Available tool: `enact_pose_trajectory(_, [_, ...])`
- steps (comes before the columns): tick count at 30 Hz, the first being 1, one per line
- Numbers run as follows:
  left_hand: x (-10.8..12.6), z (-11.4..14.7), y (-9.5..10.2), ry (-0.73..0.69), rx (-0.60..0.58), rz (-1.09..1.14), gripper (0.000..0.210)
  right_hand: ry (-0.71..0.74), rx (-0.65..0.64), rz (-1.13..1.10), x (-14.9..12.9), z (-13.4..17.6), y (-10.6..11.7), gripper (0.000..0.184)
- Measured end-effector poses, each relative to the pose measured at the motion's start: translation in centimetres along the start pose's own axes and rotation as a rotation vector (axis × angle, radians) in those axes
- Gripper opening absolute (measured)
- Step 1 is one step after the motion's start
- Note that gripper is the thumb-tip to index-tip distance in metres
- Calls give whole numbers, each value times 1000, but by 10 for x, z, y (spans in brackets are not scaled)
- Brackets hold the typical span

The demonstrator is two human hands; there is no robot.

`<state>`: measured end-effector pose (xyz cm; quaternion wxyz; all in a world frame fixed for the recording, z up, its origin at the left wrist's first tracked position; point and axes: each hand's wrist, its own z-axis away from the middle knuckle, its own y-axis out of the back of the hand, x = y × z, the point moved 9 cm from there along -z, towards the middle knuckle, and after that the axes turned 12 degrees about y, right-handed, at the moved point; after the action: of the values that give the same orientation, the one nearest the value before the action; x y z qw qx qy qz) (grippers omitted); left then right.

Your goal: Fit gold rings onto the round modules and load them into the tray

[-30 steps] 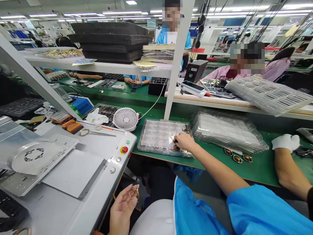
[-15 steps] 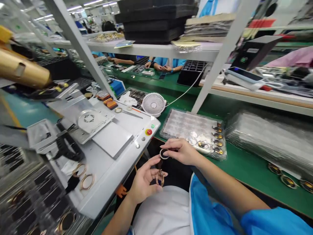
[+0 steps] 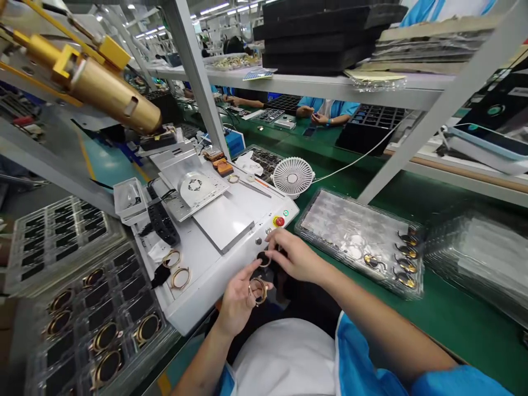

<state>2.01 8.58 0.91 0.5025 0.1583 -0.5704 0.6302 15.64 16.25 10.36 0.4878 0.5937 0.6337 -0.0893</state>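
My left hand (image 3: pixel 237 300) is closed around a gold ring-shaped watch case (image 3: pixel 258 292), its fingers curled through and behind it. Between the thumb and fingers of my right hand (image 3: pixel 295 254) is a small round dark disc with a pale rim (image 3: pixel 264 259). The left index fingertip reaches up to the disc's lower edge; whether it touches I cannot tell. Both hands are above my lap, in front of the white machine's front panel (image 3: pixel 231 264). Two similar gold rings (image 3: pixel 180 279) lie on the machine's left end.
Lower left, a clear tray (image 3: pixel 88 308) holds gold-rimmed round pieces. A metal fixture plate (image 3: pixel 193 184) sits under a gold cylinder (image 3: pixel 117 99). A red stop button (image 3: pixel 279 221), a white fan (image 3: pixel 292 176) and a clear tray with several round parts (image 3: pixel 355 220) are near my hands.
The view has swung left, so the bench appears further right and more of the left trays shows. My hands stay close together, still holding the case and the disc, which now look tilted differently.
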Motion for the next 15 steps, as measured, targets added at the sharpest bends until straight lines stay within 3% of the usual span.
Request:
enact_pose_trajectory(4, [12,10,16,-64,103,-55,91,-448,100,-111,60,-46,-13,14])
enact_pose_trajectory(6, [15,17,20,-84,148,-104,95,-553,110,-108,78,-63,-21,14])
enact_pose_trajectory(9, [14,28,29,-104,247,-154,106,-603,141,-22,88,-70,-21,16])
enact_pose_trajectory(12, [10,31,39,-146,337,-260,108,-563,225,55,81,-52,-10,30])
enact_pose_trajectory(15, [9,23,41,-312,400,-473,97,-489,236,-145,67,-18,-26,26])
